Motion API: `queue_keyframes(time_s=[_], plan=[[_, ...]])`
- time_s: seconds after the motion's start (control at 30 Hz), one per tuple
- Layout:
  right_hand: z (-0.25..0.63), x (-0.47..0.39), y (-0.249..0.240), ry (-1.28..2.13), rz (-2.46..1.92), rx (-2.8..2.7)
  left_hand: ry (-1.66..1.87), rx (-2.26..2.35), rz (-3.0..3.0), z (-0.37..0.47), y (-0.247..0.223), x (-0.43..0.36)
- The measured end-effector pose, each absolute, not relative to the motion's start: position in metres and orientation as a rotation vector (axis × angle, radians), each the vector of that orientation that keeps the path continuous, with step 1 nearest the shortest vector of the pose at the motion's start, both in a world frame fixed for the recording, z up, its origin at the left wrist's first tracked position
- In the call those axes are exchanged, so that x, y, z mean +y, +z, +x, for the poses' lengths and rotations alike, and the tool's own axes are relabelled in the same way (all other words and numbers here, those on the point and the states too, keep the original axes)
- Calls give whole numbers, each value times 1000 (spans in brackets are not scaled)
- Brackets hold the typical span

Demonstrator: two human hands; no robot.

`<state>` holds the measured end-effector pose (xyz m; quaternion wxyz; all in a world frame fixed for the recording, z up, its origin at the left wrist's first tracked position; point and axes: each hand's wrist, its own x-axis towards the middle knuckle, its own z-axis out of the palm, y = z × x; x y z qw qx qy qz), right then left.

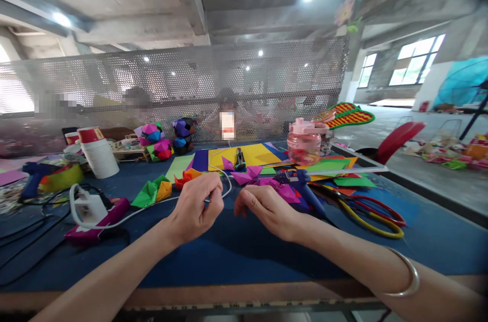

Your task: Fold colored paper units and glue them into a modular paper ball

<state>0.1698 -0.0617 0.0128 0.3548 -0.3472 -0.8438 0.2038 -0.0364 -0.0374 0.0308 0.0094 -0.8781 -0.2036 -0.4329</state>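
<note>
My left hand (198, 205) is closed in a loose fist over the blue table, close to the orange folded paper (186, 177); whatever its fingers hold, if anything, is hidden. Beside it, a small gap away, my right hand (269, 208) has its fingers curled down, and what is beneath them cannot be seen. Purple folded paper pieces (247, 174) lie just beyond my hands. A blue glue gun (308, 192) rests right of my right hand. Green folded paper (151, 191) sits left of my left hand. A white cable (152, 205) runs behind my left hand.
Scissors (373, 215) with red and yellow handles lie at the right, below a pink bottle (304, 141) and coloured sheets. At the left are a purple power strip (97, 223), stacked paper cups (98, 154) and another glue gun (32, 179). A perforated screen (171, 78) stands behind.
</note>
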Motion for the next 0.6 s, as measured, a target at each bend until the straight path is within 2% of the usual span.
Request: queue_keyframes(time_s=[0.2,0.37,0.47,0.6], plan=[[171,-61,11,496,-906,-2165,-1383,-683,-3263,-35,46,-50],[173,-56,12,333,-952,-2165,-936,-435,-3711,-59,60,-71],[175,-56,13,0,-873,-2192,-569,-604,-3733,-85,50,-92],[175,-64,19,-683,-608,-2162,-99,-854,-3613,-114,47,-119]])
